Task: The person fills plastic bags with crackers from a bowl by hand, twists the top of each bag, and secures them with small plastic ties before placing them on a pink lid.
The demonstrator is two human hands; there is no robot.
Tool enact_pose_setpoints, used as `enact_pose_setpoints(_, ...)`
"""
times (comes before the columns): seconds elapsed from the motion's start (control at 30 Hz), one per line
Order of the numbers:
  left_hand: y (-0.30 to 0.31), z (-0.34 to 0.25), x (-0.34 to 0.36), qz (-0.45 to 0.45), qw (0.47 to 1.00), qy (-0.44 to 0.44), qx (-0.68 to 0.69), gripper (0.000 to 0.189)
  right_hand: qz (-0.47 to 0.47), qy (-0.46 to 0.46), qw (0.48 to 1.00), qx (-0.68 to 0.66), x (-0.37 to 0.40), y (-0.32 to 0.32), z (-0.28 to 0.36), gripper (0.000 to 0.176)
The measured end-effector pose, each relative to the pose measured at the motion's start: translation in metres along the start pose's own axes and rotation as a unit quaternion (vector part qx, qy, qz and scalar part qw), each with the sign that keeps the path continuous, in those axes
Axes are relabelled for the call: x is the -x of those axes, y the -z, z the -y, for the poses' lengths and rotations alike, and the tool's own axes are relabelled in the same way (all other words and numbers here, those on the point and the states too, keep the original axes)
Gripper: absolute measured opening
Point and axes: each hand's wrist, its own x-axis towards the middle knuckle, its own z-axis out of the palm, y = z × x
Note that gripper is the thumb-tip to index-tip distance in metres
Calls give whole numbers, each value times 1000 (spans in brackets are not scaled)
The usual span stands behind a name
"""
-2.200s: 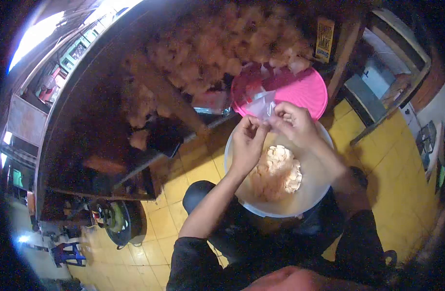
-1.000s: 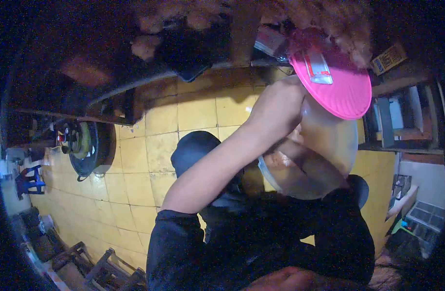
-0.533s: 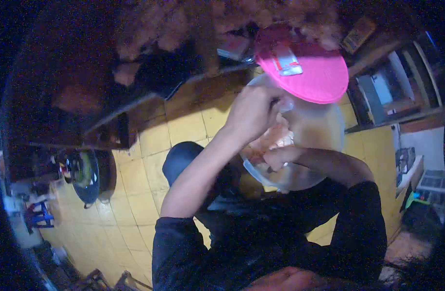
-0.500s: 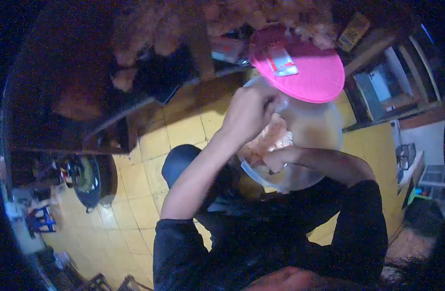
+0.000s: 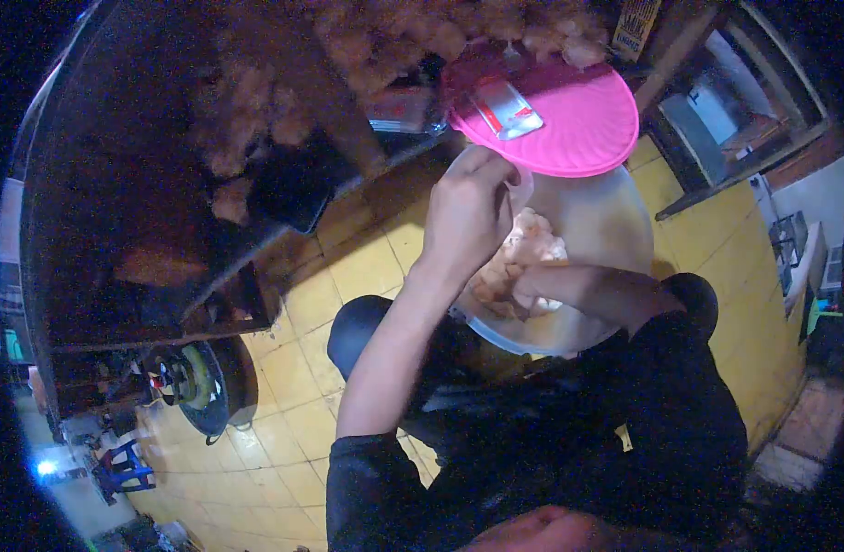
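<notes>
Pink lid (image 5: 578, 124) off, upper centre; pieces (image 5: 531, 241) loose in tub (image 5: 635, 221). Left hand (image 5: 468, 212): narrow grip on plastic (image 5: 523, 190). Right hand (image 5: 538, 286): at pieces, grip unclear.

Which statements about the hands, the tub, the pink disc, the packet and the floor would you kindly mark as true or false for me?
1. The right hand reaches into the tub, at the pale pieces. True.
2. The silver packet lies on the floor. False: it lies on the pink disc.
3. The left hand has a bit of clear plastic at its fingers. True.
4. The floor tiles are blue. False: they are yellow.
5. The pink disc hides the whole tub from view. False: much of the tub's inside shows.
</notes>
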Motion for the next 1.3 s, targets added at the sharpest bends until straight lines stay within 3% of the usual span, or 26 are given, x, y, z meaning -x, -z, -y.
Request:
enact_pose_setpoints(0.13,4,3,-2,-21,998,4,53,19,-23,84,989,-119,22,-8,-34,16)
enact_pose_setpoints(0.2,4,3,-2,-29,999,15,31,18,76,144,942,-293,27,-12,-49,17)
enact_pose_setpoints(0.23,5,3,-2,-35,999,28,7,17,74,143,944,-288,29,-4,-33,17)
enact_pose_setpoints(0.27,6,3,-2,-38,999,23,6,17,107,84,971,-194,29,3,-16,15)
enact_pose_setpoints(0.3,7,3,-1,-18,995,83,58,17,136,24,985,-100,29,13,18,17)
enact_pose_setpoints(0.33,7,4,-1,3,984,142,109,17,162,-37,986,-4,29,22,54,22)
enact_pose_setpoints(0.37,4,11,1,8,983,134,123,20,184,-98,974,91,30,28,82,28)
enact_pose_setpoints(0.4,3,13,2,8,984,128,121,20,205,-158,948,184,33,30,94,35)
enact_pose_setpoints(0.43,2,15,3,22,981,147,122,22,200,-158,949,186,40,24,78,35)
enact_pose_setpoints(0.47,2,14,4,37,978,165,122,23,66,-66,996,-13,50,16,55,35)
enact_pose_setpoints(0.5,3,12,4,39,979,161,119,23,-71,34,974,-212,56,8,29,35)
enact_pose_setpoints(0.53,3,10,3,61,974,186,117,24,-74,37,974,-212,56,20,43,35)
enact_pose_setpoints(0.6,1,9,2,86,968,209,112,25,28,-174,984,-11,64,58,98,38)
enact_pose_setpoints(0.63,-1,10,3,92,964,221,118,28,-99,-5,988,116,74,62,99,41)
enact_pose_setpoints(0.67,-5,11,4,99,960,231,123,30,-103,-2,988,113,82,69,98,41)
enact_pose_setpoints(0.73,-12,13,6,107,958,231,129,34,-300,115,937,139,96,90,98,44)
enact_pose_setpoints(0.77,-16,14,8,111,955,234,141,37,-303,116,936,136,104,98,101,44)
enact_pose_setpoints(0.83,-23,13,11,123,951,240,151,41,-348,129,928,-34,124,111,120,45)
enact_pose_setpoints(0.87,-26,12,11,131,947,245,163,45,-352,129,927,-34,134,114,131,45)
enact_pose_setpoints(0.93,-29,1,9,144,942,239,186,47,-312,102,889,-319,146,117,149,44)
enact_pose_setpoints(1.07,-38,-2,10,172,902,248,309,55,-295,89,848,-432,141,117,148,42)
enact_pose_setpoints(1.2,-42,-13,8,142,893,250,346,53,-308,67,897,-310,124,108,140,36)
enact_pose_setpoints(1.3,-46,-12,8,142,898,268,319,45,-349,40,892,-283,122,104,148,35)
